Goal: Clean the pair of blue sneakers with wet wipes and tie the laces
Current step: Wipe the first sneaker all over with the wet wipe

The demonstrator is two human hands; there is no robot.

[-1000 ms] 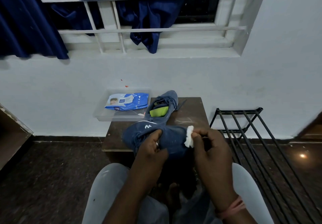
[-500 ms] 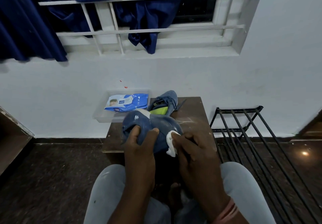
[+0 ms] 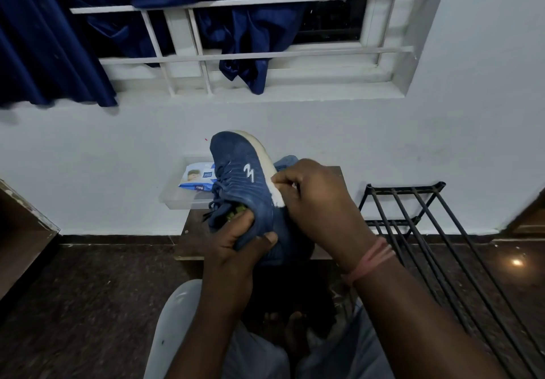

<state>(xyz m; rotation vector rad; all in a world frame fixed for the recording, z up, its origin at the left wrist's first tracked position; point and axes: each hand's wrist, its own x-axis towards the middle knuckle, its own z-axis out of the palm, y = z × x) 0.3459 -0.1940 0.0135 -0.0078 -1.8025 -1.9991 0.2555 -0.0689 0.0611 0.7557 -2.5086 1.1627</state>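
Blue sneaker [image 3: 249, 178] up in the air, toe high, white sole facing right. Left hand [image 3: 236, 246] grips its heel; right hand [image 3: 312, 199] pinches a wipe [image 3: 278, 200] against the sole. Wipes pack [image 3: 197, 178] behind, half hidden.

Sneaker [image 3: 244, 178]: matt blue knit cloth, ribbed on the side, smooth off-white rubber-like sole edge. Wipes pack [image 3: 197, 178]: glossy plastic film. Tray [image 3: 177, 200] under it: clear smooth plastic. Small table [image 3: 191, 231]: dark wood, dull finish. Rack [image 3: 413, 216]: black metal bars, slight sheen. Curtain [image 3: 44, 54]: dark blue cloth, soft sheen. Wall [image 3: 88, 157]: matt white paint. Floor [image 3: 73, 305]: dark speckled stone, polished.
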